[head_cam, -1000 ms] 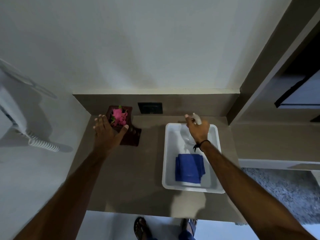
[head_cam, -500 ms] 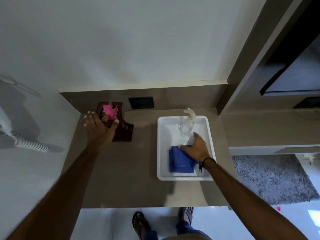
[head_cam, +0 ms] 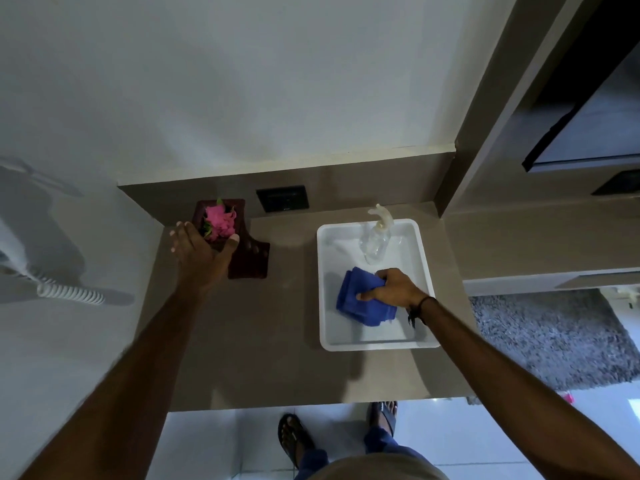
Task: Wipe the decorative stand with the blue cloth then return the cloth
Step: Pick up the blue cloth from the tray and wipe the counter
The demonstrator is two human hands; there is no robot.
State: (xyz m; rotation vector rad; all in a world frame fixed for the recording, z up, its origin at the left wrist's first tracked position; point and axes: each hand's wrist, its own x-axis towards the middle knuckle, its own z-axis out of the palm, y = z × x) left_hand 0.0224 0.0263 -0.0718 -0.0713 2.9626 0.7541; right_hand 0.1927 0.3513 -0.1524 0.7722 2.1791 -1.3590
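Note:
A dark brown decorative stand (head_cam: 250, 259) with pink flowers (head_cam: 219, 222) on top sits at the back left of the brown counter. My left hand (head_cam: 201, 252) rests on its left side, fingers spread and thumb against the flowers. A folded blue cloth (head_cam: 360, 301) lies in the white tray (head_cam: 323, 289) on the right. My right hand (head_cam: 391, 289) is closed over the cloth's right part, with the cloth bunched up under the fingers.
A clear spray bottle (head_cam: 375, 239) stands at the back of the tray. A black wall socket (head_cam: 282, 199) is behind the counter. A coiled white cord (head_cam: 69, 294) hangs at the left wall. A grey rug (head_cam: 550, 337) and my feet (head_cam: 294, 438) are below.
My right hand left the spray bottle standing in the tray, came down to the blue cloth and closed on it. My left hand stayed on the stand.

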